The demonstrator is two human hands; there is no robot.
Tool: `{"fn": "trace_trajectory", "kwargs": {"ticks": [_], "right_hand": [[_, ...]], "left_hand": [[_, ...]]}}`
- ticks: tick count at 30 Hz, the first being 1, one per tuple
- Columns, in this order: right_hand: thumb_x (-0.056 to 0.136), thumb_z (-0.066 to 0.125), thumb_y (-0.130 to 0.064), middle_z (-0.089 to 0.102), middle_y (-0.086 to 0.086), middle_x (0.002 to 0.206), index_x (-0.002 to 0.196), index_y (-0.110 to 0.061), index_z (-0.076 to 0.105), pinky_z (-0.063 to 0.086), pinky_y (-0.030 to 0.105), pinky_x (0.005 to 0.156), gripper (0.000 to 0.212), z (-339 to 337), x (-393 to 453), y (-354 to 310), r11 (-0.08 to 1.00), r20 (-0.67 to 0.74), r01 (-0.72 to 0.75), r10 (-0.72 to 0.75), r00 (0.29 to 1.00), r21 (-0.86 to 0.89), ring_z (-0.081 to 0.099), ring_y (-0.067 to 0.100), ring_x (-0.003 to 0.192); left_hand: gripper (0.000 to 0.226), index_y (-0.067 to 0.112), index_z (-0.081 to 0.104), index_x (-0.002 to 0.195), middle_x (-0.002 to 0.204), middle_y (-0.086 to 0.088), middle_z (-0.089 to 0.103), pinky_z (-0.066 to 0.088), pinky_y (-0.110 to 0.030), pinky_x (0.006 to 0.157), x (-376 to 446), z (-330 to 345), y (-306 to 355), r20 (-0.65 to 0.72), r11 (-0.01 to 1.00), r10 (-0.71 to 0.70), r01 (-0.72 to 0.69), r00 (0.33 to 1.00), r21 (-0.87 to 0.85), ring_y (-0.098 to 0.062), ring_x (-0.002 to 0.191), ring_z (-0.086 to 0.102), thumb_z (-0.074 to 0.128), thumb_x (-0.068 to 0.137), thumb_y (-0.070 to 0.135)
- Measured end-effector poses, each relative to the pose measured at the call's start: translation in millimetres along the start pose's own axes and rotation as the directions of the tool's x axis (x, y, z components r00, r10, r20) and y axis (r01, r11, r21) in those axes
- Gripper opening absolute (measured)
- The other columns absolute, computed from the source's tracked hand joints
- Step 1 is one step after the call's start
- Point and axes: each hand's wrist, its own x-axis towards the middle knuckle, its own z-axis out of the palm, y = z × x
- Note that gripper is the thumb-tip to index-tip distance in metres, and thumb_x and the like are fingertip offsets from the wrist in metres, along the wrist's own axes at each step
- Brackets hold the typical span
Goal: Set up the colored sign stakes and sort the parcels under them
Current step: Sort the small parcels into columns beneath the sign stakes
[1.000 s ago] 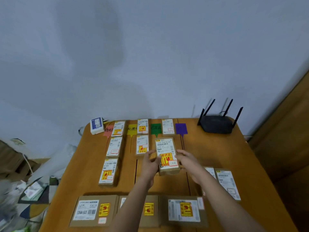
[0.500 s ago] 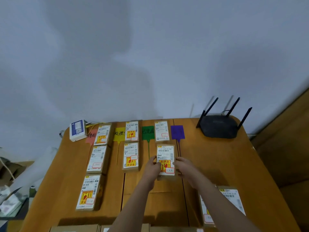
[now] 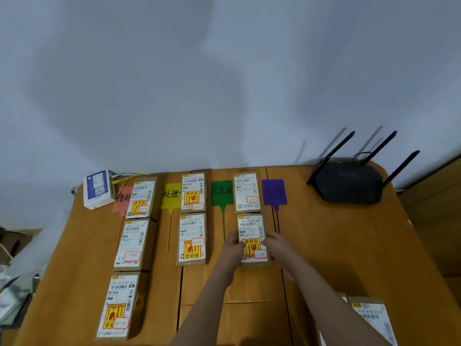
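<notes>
Parcels are lying in three columns on a wooden table (image 3: 349, 245), and I am going from the left side to the right side. At the 10 o'clock corner a white box (image 3: 97, 189) is sitting just beside the red sign (image 3: 122, 198). Three parcels are lying in a line beside that sign: the far one (image 3: 141, 197), the middle one (image 3: 132, 242) and the near one (image 3: 119, 305). Next, the yellow sign (image 3: 171, 196) is lying flat with its stake pointing toward 6 o'clock, and two parcels (image 3: 192, 191) (image 3: 192, 238) are lying just to its right. The green sign (image 3: 221, 193) is following, with one parcel (image 3: 247, 192) beside it at the far edge.

Directly at 6 o'clock from this one, the held parcel (image 3: 251, 233) is resting on the table. The left hand (image 3: 232, 248) is gripping its left edge with curled fingers, and the right hand (image 3: 278, 247) is gripping its right edge in the same way. The purple sign (image 3: 274, 192) is lying just right of this column. At 1 o'clock a black router (image 3: 349, 182) is standing with its antennas raised. At 5 o'clock one more parcel (image 3: 371, 318) is lying near the table edge.
</notes>
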Motion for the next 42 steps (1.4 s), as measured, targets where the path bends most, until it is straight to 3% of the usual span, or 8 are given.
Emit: {"fn": "trace_trajectory", "kwargs": {"ticks": [5, 8, 11, 14, 20, 29, 38, 42], "right_hand": [[0.097, 0.052, -0.008, 0.064, 0.006, 0.11, 0.145, -0.012, 0.041, 0.047, 0.024, 0.059, 0.049, 1, -9, -2, 1.0, -0.005, 0.006, -0.006, 1.0, -0.023, 0.064, 0.01, 0.078], [0.098, 0.052, -0.008, 0.054, 0.013, 0.138, 0.152, -0.014, 0.028, 0.04, 0.019, 0.054, 0.06, -1, -26, -7, 1.0, -0.03, 0.01, -0.01, 1.0, -0.021, 0.056, 0.01, 0.079], [0.098, 0.052, -0.011, 0.044, 0.012, 0.149, 0.152, -0.015, 0.029, 0.045, 0.025, 0.077, 0.059, -6, -48, -10, 0.999, -0.084, 0.039, -0.042, 0.996, -0.036, 0.056, 0.022, 0.112], [0.097, 0.053, -0.018, 0.041, 0.01, 0.151, 0.151, -0.015, 0.033, 0.04, 0.04, 0.104, 0.058, -10, -76, -10, 0.992, -0.126, 0.089, -0.101, 0.987, -0.094, 0.043, 0.028, 0.136], [0.095, 0.057, -0.023, 0.05, 0.008, 0.141, 0.144, -0.016, 0.044, 0.045, 0.045, 0.104, 0.05, -18, -148, 11, 0.982, -0.205, 0.174, -0.186, 0.961, -0.074, 0.051, 0.027, 0.126], [0.1, 0.051, -0.028, 0.053, 0.011, 0.131, 0.135, -0.016, 0.05, 0.049, 0.041, 0.096, 0.037, -67, -227, 102, 0.978, -0.305, 0.146, -0.096, 0.948, 0.146, 0.055, 0.028, 0.111], [0.102, 0.044, -0.034, 0.051, 0.007, 0.119, 0.129, -0.013, 0.048, 0.042, 0.044, 0.105, 0.034, -115, -245, 151, 0.958, -0.307, 0.088, -0.001, 0.952, 0.272, 0.049, 0.033, 0.127], [0.102, 0.038, -0.025, 0.051, 0.014, 0.135, 0.14, -0.008, 0.042, 0.044, 0.041, 0.1, 0.041, -129, -220, 156, 0.978, -0.293, 0.047, 0.015, 0.956, 0.202, 0.052, 0.029, 0.115]], "left_hand": [[0.03, 0.038, 0.045, 0.111, 0.107, 0.0, 0.068, 0.056, -0.033, 0.08, -4, 0, -3, -0.015, 1.0, -0.011, 0.01, 1.0, -0.017, -0.018, 0.097, 0.068, 0.053, 0.097, 0.012], [0.035, 0.031, 0.041, 0.126, 0.1, 0.004, 0.063, 0.048, -0.028, 0.08, -17, -2, 2, -0.06, 0.998, -0.031, 0.027, 0.998, -0.06, -0.009, 0.089, 0.06, 0.056, 0.096, 0.018], [0.059, 0.021, 0.03, 0.15, 0.132, -0.009, 0.055, 0.04, -0.043, 0.105, -40, -2, 8, -0.099, 0.999, -0.033, 0.029, 0.995, -0.043, -0.025, 0.122, 0.051, 0.055, 0.097, 0.026], [0.056, 0.023, 0.028, 0.152, 0.148, -0.011, 0.043, 0.034, -0.05, 0.113, -70, -1, 14, -0.133, 0.998, 0.001, -0.009, 0.991, -0.059, -0.032, 0.137, 0.038, 0.047, 0.1, 0.029], [0.049, 0.021, 0.031, 0.151, 0.15, -0.008, 0.04, 0.036, -0.046, 0.112, -134, 6, 6, -0.095, 0.995, 0.089, -0.093, 0.992, -0.045, -0.031, 0.136, 0.039, 0.041, 0.103, 0.028], [0.048, 0.022, 0.035, 0.148, 0.149, -0.01, 0.041, 0.039, -0.044, 0.103, -192, 31, -43, 0.07, 0.999, 0.028, -0.025, 0.997, -0.043, -0.034, 0.134, 0.041, 0.044, 0.102, 0.034], [0.04, 0.017, 0.04, 0.143, 0.113, -0.005, 0.053, 0.042, -0.038, 0.095, -223, 95, -61, 0.082, 0.999, -0.049, 0.05, 0.995, -0.01, -0.023, 0.103, 0.05, 0.041, 0.103, 0.023], [0.016, 0.015, 0.057, 0.101, 0.087, 0.0, 0.055, 0.045, -0.027, 0.066, -225, 127, -50, 0.033, 0.999, -0.033, 0.033, 0.999, 0.007, -0.014, 0.074, 0.052, 0.041, 0.101, 0.015]]}}
